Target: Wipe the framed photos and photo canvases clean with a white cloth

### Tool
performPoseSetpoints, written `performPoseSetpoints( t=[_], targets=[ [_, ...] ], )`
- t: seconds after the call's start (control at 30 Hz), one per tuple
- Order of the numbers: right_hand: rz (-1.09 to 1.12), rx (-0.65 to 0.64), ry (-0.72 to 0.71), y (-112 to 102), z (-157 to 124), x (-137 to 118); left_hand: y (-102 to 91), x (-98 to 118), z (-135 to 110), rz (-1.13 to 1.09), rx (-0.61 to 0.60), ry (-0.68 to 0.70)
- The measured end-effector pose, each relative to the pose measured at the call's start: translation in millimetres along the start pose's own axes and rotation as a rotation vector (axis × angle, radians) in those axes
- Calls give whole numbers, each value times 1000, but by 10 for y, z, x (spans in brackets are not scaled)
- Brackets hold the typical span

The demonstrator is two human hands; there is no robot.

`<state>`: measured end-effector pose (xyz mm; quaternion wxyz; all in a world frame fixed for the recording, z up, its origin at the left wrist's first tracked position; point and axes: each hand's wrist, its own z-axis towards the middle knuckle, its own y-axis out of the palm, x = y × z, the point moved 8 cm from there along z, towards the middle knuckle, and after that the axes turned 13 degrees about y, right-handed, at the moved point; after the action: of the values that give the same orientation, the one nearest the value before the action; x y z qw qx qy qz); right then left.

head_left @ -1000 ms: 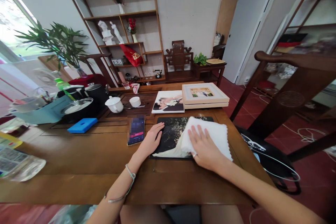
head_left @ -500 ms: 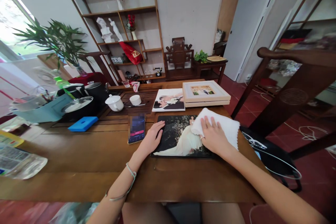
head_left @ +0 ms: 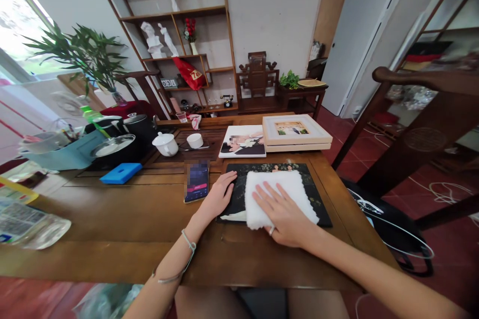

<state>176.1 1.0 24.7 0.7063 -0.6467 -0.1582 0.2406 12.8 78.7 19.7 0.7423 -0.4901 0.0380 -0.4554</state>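
A dark photo panel (head_left: 318, 204), printed with people and a pale gown, lies flat on the wooden table in front of me. Spread over its middle is a white fluffy cloth (head_left: 258, 209), which hides most of the picture. On this cloth my right hand (head_left: 286, 214) rests palm down, fingers stretched and apart, a ring on one of them. My left hand (head_left: 222, 192) lies with extended fingers on the panel's left edge, holding nothing. Just left of that hand is a phone (head_left: 197, 182) with its screen lit.
Behind the panel lie a white-edged photo print (head_left: 242, 142) and pale frames (head_left: 297, 134), stacked. A lidded white cup (head_left: 165, 144), small bowl (head_left: 195, 140), blue block (head_left: 121, 173) and black pot (head_left: 114, 152) are farther left. A clear pouch (head_left: 33, 224) lies at far left; a wooden chair (head_left: 422, 129) stands right.
My right hand has slid the white cloth left and toward me, from the panel's upper right corner to its middle. My left hand stays on the left edge.
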Motion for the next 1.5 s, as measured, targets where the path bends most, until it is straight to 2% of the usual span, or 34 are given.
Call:
performPoseSetpoints(
  t=[0.1,0.2,0.27,0.33,0.43,0.6,0.63,0.7,0.8,0.97,1.07,1.17,1.3,1.37,1.43,1.5],
  targets=[
    [-83,-27,262,-8,128,462,-13,11,0,-7,8,4],
    [-204,-21,539,-82,136,897,-10,4,-5,-11,22,10],
    [-271,3,640,-135,95,1010,-2,-7,-8,-11,32,14],
    [-312,27,660,-158,48,948,7,-15,-10,-12,40,16],
    [-291,35,551,-110,-14,606,17,-24,-11,-10,40,13],
    [-68,33,-10,-14,-140,-215,23,-28,-10,-4,23,9],
    [-30,28,-88,-9,-167,-297,22,-28,-10,-2,20,8],
    [17,18,-129,-6,-166,-307,19,-25,-12,4,15,6],
    [2,-10,45,-4,-56,-15,16,-14,-14,7,11,9],
    [-175,-35,541,-94,49,742,7,-4,-15,5,28,19],
    [-266,5,654,-150,40,892,14,-9,-14,4,26,20],
    [-261,26,520,-92,57,683,25,-13,-12,5,17,15],
    [-110,47,68,-10,6,56,26,-11,-9,3,18,12],
    [-41,38,-103,-5,-61,-173,25,-15,-10,3,15,6],
    [0,15,-157,-6,-87,-241,25,-17,-10,5,11,4],
    [0,-2,-83,-8,-49,-136,22,-15,-12,4,11,7]
  ],
)
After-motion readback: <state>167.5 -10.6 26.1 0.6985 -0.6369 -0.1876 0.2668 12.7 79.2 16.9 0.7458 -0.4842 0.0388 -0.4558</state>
